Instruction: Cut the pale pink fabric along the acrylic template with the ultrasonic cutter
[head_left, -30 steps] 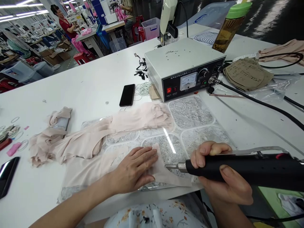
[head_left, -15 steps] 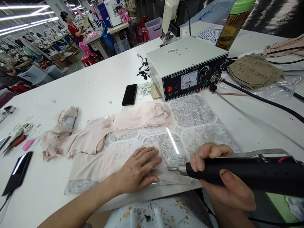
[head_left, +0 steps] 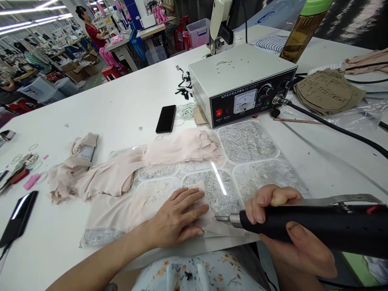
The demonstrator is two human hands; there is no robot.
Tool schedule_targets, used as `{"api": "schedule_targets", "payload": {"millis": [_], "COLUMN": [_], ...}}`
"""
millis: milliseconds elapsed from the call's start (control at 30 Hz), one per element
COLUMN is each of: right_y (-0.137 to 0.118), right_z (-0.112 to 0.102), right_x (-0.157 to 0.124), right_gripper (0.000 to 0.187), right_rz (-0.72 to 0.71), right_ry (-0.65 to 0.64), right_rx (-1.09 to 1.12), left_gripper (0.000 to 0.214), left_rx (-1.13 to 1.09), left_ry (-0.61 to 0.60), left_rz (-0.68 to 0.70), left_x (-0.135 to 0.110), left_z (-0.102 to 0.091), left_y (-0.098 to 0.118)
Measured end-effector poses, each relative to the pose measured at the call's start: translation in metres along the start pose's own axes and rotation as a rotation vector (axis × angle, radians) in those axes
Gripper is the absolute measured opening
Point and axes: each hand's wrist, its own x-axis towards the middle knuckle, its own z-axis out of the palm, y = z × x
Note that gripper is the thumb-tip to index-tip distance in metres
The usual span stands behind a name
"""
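Observation:
My left hand [head_left: 176, 218] lies flat, fingers stretched out, pressing a pale pink fabric piece [head_left: 127, 208] onto the patterned glass plate [head_left: 257, 169] at the table's near edge. My right hand [head_left: 291, 238] is wrapped round the black handle of a handheld welding tool [head_left: 318, 224]. Its metal tip [head_left: 222, 218] touches the fabric just right of my left fingertips. More pink fabric pieces [head_left: 182, 147] lie behind on the plate.
A white control box [head_left: 242, 83] with a meter stands behind the plate, its black cable [head_left: 333, 127] running right. A phone [head_left: 166, 118] and white rings lie left of it. Another phone [head_left: 18, 216], scissors and small parts are at far left. Other people work at distant tables.
The view shifted slightly. My hands and the tool tip stay in nearly the same place on the fabric.

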Motion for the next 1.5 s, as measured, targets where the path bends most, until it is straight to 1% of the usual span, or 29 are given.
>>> {"api": "schedule_targets", "payload": {"millis": [267, 500, 633, 900, 1067, 1267, 1500], "right_y": [-0.008, -0.010, -0.010, -0.008, -0.009, -0.012, -0.007], "right_z": [0.004, 0.007, 0.006, 0.003, 0.000, -0.001, 0.002], "right_x": [0.003, 0.003, 0.002, 0.000, 0.002, 0.002, 0.004], "right_gripper": [0.014, 0.016, 0.017, 0.017, 0.017, 0.017, 0.015], "right_rz": [0.024, 0.036, 0.037, 0.039, 0.009, -0.044, -0.071], "right_ry": [-0.036, -0.031, -0.023, -0.034, -0.037, -0.003, -0.012], "right_rx": [-0.050, -0.047, -0.048, -0.057, -0.069, -0.103, -0.106], "left_gripper": [0.049, 0.058, 0.057, 0.051, 0.049, 0.049, 0.049], "left_rx": [0.006, 0.009, 0.013, -0.004, -0.031, -0.042, -0.035], "left_ry": [-0.047, -0.042, -0.017, -0.041, -0.045, -0.043, -0.063], "left_rz": [0.003, -0.011, -0.015, -0.016, -0.013, -0.021, -0.031], "left_x": [-0.002, -0.001, 0.000, 0.001, 0.001, 0.000, -0.001], "left_z": [-0.001, 0.001, 0.003, -0.001, -0.003, -0.001, -0.001], "left_y": [-0.003, -0.002, -0.001, -0.002, -0.002, -0.002, -0.002]}}
